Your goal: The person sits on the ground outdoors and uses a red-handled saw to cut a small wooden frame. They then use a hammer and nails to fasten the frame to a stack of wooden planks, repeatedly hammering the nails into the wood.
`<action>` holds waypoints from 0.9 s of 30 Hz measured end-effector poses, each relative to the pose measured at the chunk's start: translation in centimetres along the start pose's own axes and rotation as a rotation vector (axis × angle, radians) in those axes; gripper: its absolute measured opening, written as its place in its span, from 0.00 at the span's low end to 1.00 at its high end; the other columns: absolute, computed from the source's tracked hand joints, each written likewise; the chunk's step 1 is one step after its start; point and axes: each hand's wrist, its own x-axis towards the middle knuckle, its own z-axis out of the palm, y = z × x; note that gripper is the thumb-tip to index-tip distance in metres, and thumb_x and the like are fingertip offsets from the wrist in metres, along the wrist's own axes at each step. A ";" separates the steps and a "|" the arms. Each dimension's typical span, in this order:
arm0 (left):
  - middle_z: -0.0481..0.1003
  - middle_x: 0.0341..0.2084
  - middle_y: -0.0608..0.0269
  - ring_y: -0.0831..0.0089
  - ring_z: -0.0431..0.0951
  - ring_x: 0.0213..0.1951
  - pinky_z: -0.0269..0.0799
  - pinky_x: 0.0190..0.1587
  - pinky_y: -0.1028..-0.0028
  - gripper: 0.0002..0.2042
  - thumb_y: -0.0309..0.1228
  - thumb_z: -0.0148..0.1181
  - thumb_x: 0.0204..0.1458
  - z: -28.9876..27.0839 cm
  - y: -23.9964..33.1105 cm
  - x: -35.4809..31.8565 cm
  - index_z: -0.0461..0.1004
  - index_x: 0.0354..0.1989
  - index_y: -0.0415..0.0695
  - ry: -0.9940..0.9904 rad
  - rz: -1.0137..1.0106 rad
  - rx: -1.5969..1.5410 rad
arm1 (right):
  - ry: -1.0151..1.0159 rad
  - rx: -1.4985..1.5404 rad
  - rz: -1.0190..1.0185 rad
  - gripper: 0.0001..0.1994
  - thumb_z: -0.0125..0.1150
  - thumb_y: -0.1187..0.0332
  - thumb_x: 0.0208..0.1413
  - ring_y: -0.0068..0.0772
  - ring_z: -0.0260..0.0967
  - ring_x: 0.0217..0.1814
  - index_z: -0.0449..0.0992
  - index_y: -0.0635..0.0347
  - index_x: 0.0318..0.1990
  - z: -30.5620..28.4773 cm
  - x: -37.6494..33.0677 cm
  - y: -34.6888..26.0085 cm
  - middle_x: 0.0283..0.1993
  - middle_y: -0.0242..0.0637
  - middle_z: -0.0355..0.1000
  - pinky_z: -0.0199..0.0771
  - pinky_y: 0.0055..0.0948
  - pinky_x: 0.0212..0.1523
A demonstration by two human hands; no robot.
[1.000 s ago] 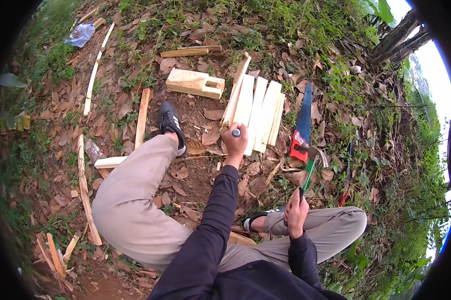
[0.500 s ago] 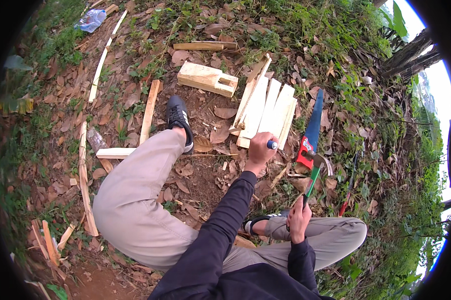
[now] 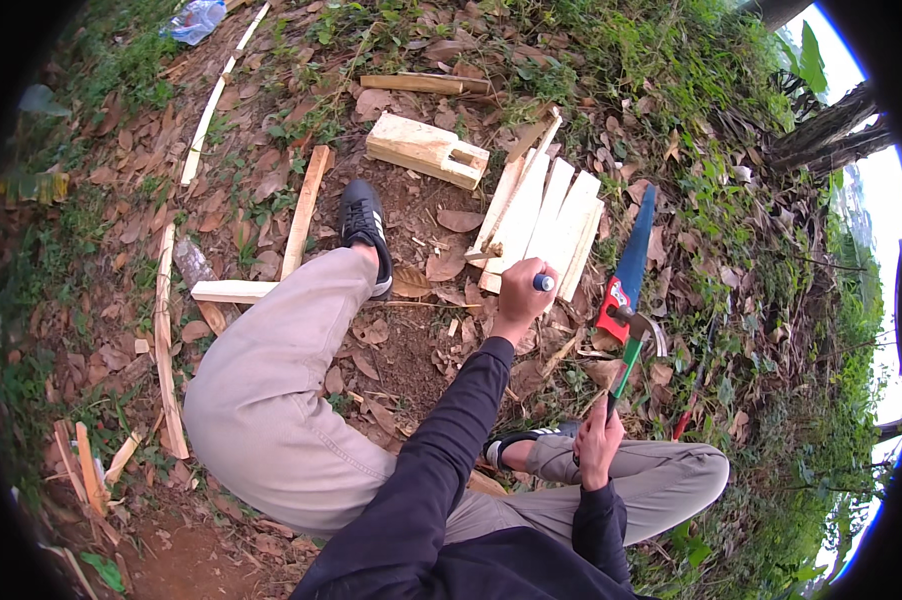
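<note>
I sit on leaf-strewn ground with my legs out. My left hand (image 3: 521, 292) is closed around a small blue-tipped marker (image 3: 543, 283) and rests at the near ends of several pale wooden slats (image 3: 543, 212) that lie side by side. My right hand (image 3: 599, 442) grips the green handle of a claw hammer (image 3: 635, 340), whose head lies next to the red handle of a blue-bladed handsaw (image 3: 631, 258) on the ground right of the slats.
A pale wooden block with a notch (image 3: 426, 150) lies beyond the slats. Long thin wood strips (image 3: 301, 212) and offcuts (image 3: 233, 291) are scattered to the left. My black shoe (image 3: 363, 222) points away. Grass and tree trunks (image 3: 821, 130) rise at the right.
My left hand with the marker has moved right along the near ends of the slats. My right hand has stayed on the hammer handle.
</note>
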 end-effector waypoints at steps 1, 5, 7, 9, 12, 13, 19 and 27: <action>0.70 0.15 0.53 0.55 0.73 0.19 0.69 0.24 0.62 0.12 0.22 0.63 0.47 0.0 0.0 0.0 0.65 0.17 0.41 0.010 -0.008 -0.008 | 0.000 0.004 -0.002 0.19 0.50 0.55 0.71 0.13 0.49 0.11 0.62 0.53 0.28 0.0 0.0 0.0 0.14 0.21 0.54 0.49 0.20 0.11; 0.67 0.13 0.53 0.56 0.70 0.16 0.64 0.21 0.63 0.14 0.22 0.62 0.48 0.0 -0.1 0.3 0.63 0.16 0.40 0.067 0.009 -0.043 | 0.000 -0.005 -0.001 0.18 0.50 0.55 0.71 0.13 0.49 0.11 0.63 0.53 0.28 0.2 0.0 -0.2 0.14 0.21 0.54 0.49 0.20 0.11; 0.66 0.12 0.53 0.56 0.69 0.15 0.62 0.20 0.64 0.15 0.22 0.61 0.49 0.0 -0.2 0.4 0.62 0.16 0.40 0.081 0.019 -0.044 | 0.004 -0.013 -0.002 0.18 0.50 0.55 0.71 0.13 0.49 0.11 0.63 0.54 0.28 0.2 -0.1 -0.3 0.14 0.21 0.55 0.49 0.20 0.11; 0.66 0.12 0.53 0.57 0.68 0.15 0.62 0.20 0.64 0.15 0.22 0.61 0.49 0.0 -0.4 0.3 0.62 0.16 0.40 0.073 0.009 -0.022 | -0.004 -0.015 -0.011 0.19 0.50 0.56 0.71 0.13 0.50 0.11 0.63 0.54 0.28 0.2 0.1 -0.2 0.15 0.21 0.55 0.49 0.20 0.11; 0.65 0.12 0.53 0.58 0.67 0.14 0.61 0.20 0.64 0.15 0.22 0.61 0.50 0.0 -0.5 0.1 0.62 0.15 0.40 0.086 -0.003 -0.040 | -0.005 -0.017 -0.013 0.19 0.50 0.55 0.71 0.13 0.50 0.12 0.63 0.54 0.28 0.4 0.1 0.0 0.15 0.21 0.55 0.49 0.20 0.11; 0.66 0.12 0.53 0.58 0.67 0.14 0.62 0.20 0.65 0.15 0.22 0.62 0.50 -0.1 -0.6 0.1 0.62 0.15 0.40 0.084 -0.006 -0.027 | -0.002 -0.017 -0.014 0.19 0.50 0.55 0.71 0.13 0.50 0.12 0.63 0.54 0.28 0.4 0.1 0.0 0.15 0.21 0.55 0.49 0.20 0.11; 0.68 0.12 0.52 0.59 0.70 0.15 0.64 0.20 0.67 0.13 0.23 0.62 0.50 -0.8 -1.1 0.2 0.66 0.16 0.39 0.048 -0.103 -0.046 | 0.007 -0.008 0.003 0.19 0.50 0.55 0.71 0.13 0.50 0.12 0.62 0.54 0.27 0.4 -0.2 -0.4 0.15 0.21 0.55 0.49 0.20 0.11; 0.68 0.12 0.53 0.58 0.71 0.15 0.66 0.20 0.65 0.14 0.23 0.63 0.48 0.0 -0.6 -0.6 0.64 0.16 0.40 -0.006 0.006 -0.032 | -0.047 -0.017 -0.025 0.19 0.51 0.56 0.71 0.13 0.52 0.12 0.63 0.55 0.27 0.4 -0.3 -0.5 0.15 0.22 0.57 0.50 0.19 0.12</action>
